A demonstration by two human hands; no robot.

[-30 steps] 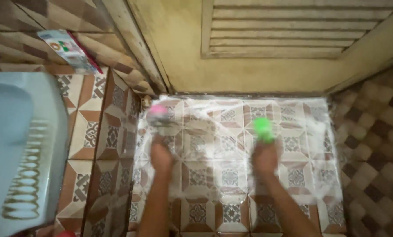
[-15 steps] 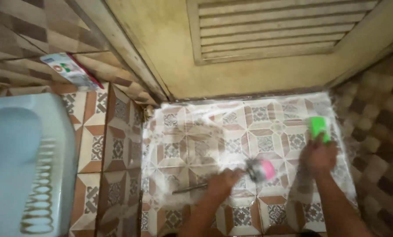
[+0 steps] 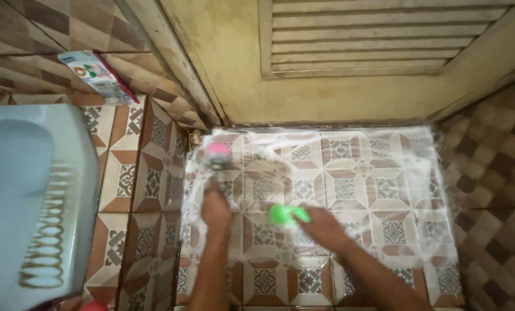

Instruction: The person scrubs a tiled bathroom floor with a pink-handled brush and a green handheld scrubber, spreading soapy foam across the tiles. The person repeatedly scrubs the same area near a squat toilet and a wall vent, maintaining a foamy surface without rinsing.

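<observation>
Two brushes are working the soapy floor (image 3: 384,173) at once: I am gripping a pink-headed brush (image 3: 218,154) in my left hand (image 3: 216,208) and a bright green scrubber (image 3: 288,215) in my right hand (image 3: 325,226), both hands clenched around their tools. The pink brush is pressing down near the floor's far left corner, just short of the yellowed louvred door (image 3: 349,63), while the green scrubber is sitting near the middle of the foamy patch, closer to the near edge. Suds are spreading in a white film over the patterned brown-and-cream tiles, reaching the door sill and the right edge where the checkered wall tiles (image 3: 493,190) begin. A pale blue ceramic fixture (image 3: 30,201) is filling the left side, and a small printed sachet (image 3: 93,75) is leaning against the far wall. Both tools are looking light and rigid plastic, I judge, but wet and soapy, so likely slippery; I am taking the pink brush low on its handle, behind the head, and the green one by its rear end. The motion blur is hiding my fingers' exact wrap.
</observation>
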